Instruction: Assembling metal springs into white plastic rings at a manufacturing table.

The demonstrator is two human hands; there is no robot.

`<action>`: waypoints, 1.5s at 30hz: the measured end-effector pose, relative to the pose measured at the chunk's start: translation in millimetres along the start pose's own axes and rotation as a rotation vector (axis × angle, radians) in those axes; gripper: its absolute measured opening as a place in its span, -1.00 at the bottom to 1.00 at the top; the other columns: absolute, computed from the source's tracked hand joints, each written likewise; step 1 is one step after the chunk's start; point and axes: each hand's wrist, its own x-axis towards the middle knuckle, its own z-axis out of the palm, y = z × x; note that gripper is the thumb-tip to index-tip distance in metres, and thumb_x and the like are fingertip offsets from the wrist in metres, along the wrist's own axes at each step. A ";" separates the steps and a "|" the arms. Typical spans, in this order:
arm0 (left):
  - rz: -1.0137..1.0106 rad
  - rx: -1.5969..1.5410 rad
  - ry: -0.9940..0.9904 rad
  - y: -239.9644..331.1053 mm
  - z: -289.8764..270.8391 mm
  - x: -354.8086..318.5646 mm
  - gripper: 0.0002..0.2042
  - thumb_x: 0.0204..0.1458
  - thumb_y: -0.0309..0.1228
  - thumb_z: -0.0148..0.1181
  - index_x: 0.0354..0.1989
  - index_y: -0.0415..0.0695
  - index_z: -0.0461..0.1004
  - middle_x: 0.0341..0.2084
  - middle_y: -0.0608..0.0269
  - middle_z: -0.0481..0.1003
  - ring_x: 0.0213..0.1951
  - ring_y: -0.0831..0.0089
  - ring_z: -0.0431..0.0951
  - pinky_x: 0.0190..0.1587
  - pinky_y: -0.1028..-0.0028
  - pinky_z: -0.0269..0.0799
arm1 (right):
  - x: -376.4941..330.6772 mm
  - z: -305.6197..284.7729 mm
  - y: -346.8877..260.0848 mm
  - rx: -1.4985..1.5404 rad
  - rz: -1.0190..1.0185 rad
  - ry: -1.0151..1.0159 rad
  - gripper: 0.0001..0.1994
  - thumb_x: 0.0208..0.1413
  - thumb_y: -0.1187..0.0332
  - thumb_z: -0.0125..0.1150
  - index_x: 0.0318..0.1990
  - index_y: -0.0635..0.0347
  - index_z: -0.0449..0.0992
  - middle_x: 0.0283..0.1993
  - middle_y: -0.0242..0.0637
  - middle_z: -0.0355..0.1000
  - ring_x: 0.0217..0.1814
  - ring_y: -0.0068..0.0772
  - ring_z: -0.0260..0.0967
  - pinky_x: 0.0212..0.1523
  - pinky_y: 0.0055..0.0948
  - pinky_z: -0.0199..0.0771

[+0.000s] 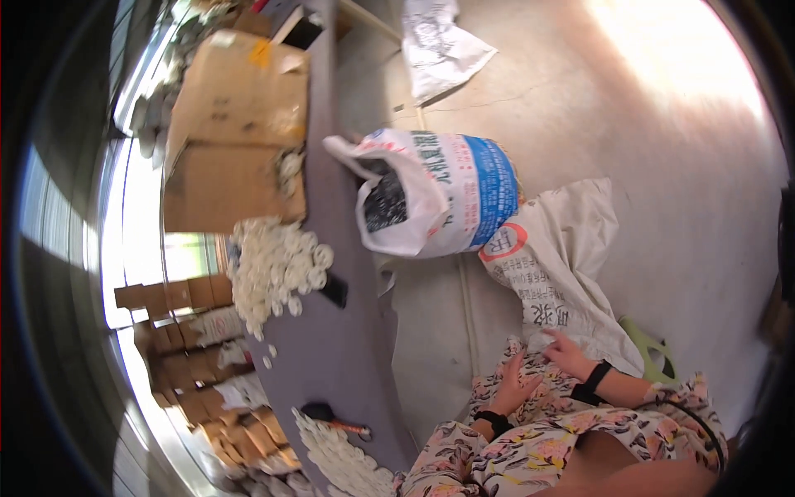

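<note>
My left hand (513, 386) is over the flowered clothing on my lap, its fingers stretched out and nothing seen in them. Beside it, my right hand (570, 354) has its fingers apart at the lower edge of a pale woven sack (571, 240). I cannot tell whether the fingertips touch the sack or only the flowered cloth. Both wrists wear black bands. Ahead of my hands, a white and blue woven bag (464, 195) gapes open toward the table, with dark material (386, 203) inside.
To my left runs a grey-covered table (356, 364) bearing a heap of white rings (277, 265), more white rings (339, 455) nearer me, a black-and-orange tool (335, 421) and a large cardboard box (236, 108). A green stool (650, 348) stands at right. Another white sack (439, 50) lies on the floor.
</note>
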 end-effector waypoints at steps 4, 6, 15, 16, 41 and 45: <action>0.260 0.059 0.116 25.8 -25.6 -33.3 -0.45 -0.05 -0.34 0.18 0.12 -0.19 0.15 -0.03 0.05 0.28 0.01 0.23 0.30 0.04 0.34 0.19 | -0.3 62.8 3.9 0.063 0.179 -0.363 -0.55 0.01 0.46 -0.03 0.12 0.25 0.17 -0.34 -0.26 0.40 -0.33 -0.48 0.38 -0.26 -0.52 0.40; 0.039 -0.247 0.090 -5.1 -35.3 -57.8 -0.53 -0.08 -0.37 0.20 0.03 -0.17 0.26 -0.13 0.01 0.36 -0.16 0.21 0.41 -0.12 0.33 0.29 | -0.7 93.4 -5.7 -0.015 0.235 -0.383 -0.55 0.02 0.42 -0.03 0.11 0.24 0.19 -0.29 -0.25 0.39 -0.33 -0.48 0.37 -0.28 -0.51 0.41; 0.046 -0.165 0.400 -157.1 -125.2 -137.3 -0.58 -0.04 -0.38 0.17 0.01 -0.24 0.29 -0.26 0.12 0.44 -0.31 0.42 0.48 -0.30 0.47 0.41 | 64.0 193.3 41.2 -0.890 -0.126 -0.116 -0.54 -0.12 0.19 0.03 -0.05 0.27 0.38 -0.26 0.02 0.44 -0.21 -0.14 0.42 -0.24 -0.27 0.40; -0.062 -0.300 0.346 -165.5 -140.8 -141.9 -0.59 -0.03 -0.37 0.16 -0.01 -0.26 0.29 -0.31 0.13 0.45 -0.37 0.45 0.49 -0.38 0.50 0.41 | 86.2 191.3 40.7 -0.986 -0.121 -0.101 -0.55 -0.11 0.18 0.01 -0.07 0.29 0.39 -0.24 0.05 0.42 -0.19 -0.05 0.40 -0.19 -0.25 0.38; 0.092 -1.252 0.194 80.6 -351.6 248.0 -0.81 0.02 -0.45 0.05 -0.20 -0.22 0.31 -0.34 0.18 0.41 -0.25 0.29 0.47 -0.18 0.37 0.41 | 413.6 161.6 -286.0 -0.999 -0.578 0.154 -0.83 -0.01 0.46 -0.07 -0.25 0.24 0.40 -0.08 -0.21 0.29 -0.01 -0.26 0.23 -0.04 -0.39 0.27; -0.009 -0.804 0.475 53.0 -322.6 403.9 -0.79 0.02 -0.37 0.03 -0.23 -0.23 0.40 -0.35 0.22 0.47 -0.33 0.44 0.46 -0.26 0.45 0.37 | 491.7 139.1 -289.6 -0.692 -0.315 0.203 -0.67 -0.08 0.33 -0.01 -0.16 0.35 0.38 -0.14 0.01 0.33 -0.16 -0.08 0.32 -0.10 -0.28 0.31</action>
